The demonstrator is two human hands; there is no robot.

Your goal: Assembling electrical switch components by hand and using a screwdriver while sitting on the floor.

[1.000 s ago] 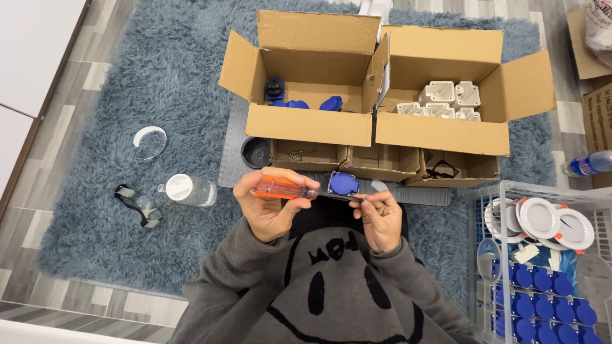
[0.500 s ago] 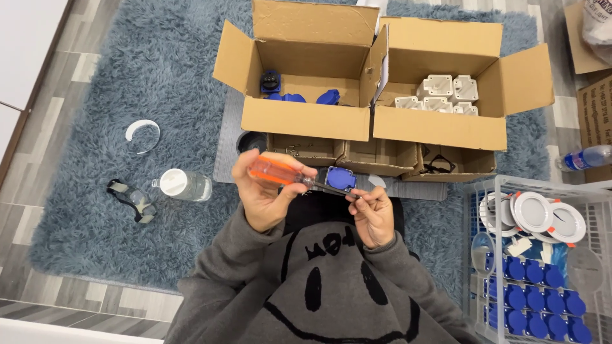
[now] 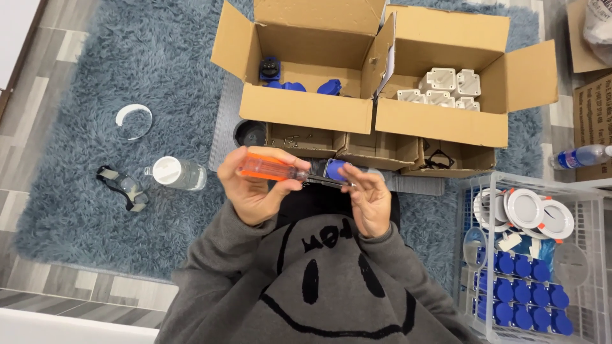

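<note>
Two open cardboard boxes sit side by side ahead of you on the shaggy blue-grey rug (image 3: 95, 83): the left box (image 3: 306, 70) holds a few blue parts, the right box (image 3: 446, 83) holds white ones. Your left hand (image 3: 255, 191) has its fingers clamped around the orange handle of a screwdriver (image 3: 271, 169), held level in front of your chest. Your right hand (image 3: 370, 200) pinches a small blue part (image 3: 336, 169) at the screwdriver's tip, fingers closed on it. Left of you on the rug lie a clear bottle (image 3: 178, 173), goggles (image 3: 121, 186) and a white ring (image 3: 134, 120). A white wire basket (image 3: 542, 255) of blue and white fittings stands at your right, and grey plank flooring (image 3: 76, 286) borders the rug.
</note>
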